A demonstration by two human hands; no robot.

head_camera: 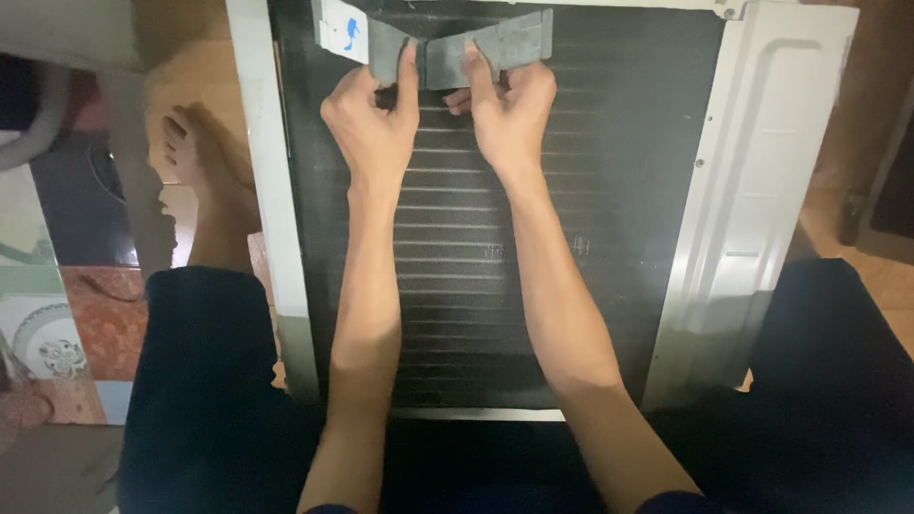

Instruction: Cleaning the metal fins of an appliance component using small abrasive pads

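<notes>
— Where's the grey strip (pixel 447 49)?

— Far end of the scene, lying flat across the top of the dark finned panel (pixel 533 247). Long axis running left to right, bent or split at the middle into two wings, each tilting slightly up toward its outer end. White tag with a blue mark (pixel 343 30) at the left tip.

— Which way from the grips?

— Directly beyond the fingers, touching them. Left hand (pixel 369 126) on the left wing, right hand (pixel 506 112) on the right wing, meeting at the centre seam. Neither nearer than the other; both equally far out, forearms stretched side by side over the fins.

— State of each grip?

— Left: narrow, closed on the left wing's inner end, one digit pressed up along its face, the rest curled beneath. Right: same, mirrored, pinching the right wing's inner end, one digit up on its face. Hard to say how much of the strip sits under the curled fingers.

— Anything else around?

— White metal frame (pixel 762 190) bounding the panel on the right, a paler rail (pixel 271 190) on the left. Dark-clothed knees at both near corners. Bare foot (pixel 190 143) on the floor at far left, beside patterned tiles (pixel 48 333).
</notes>
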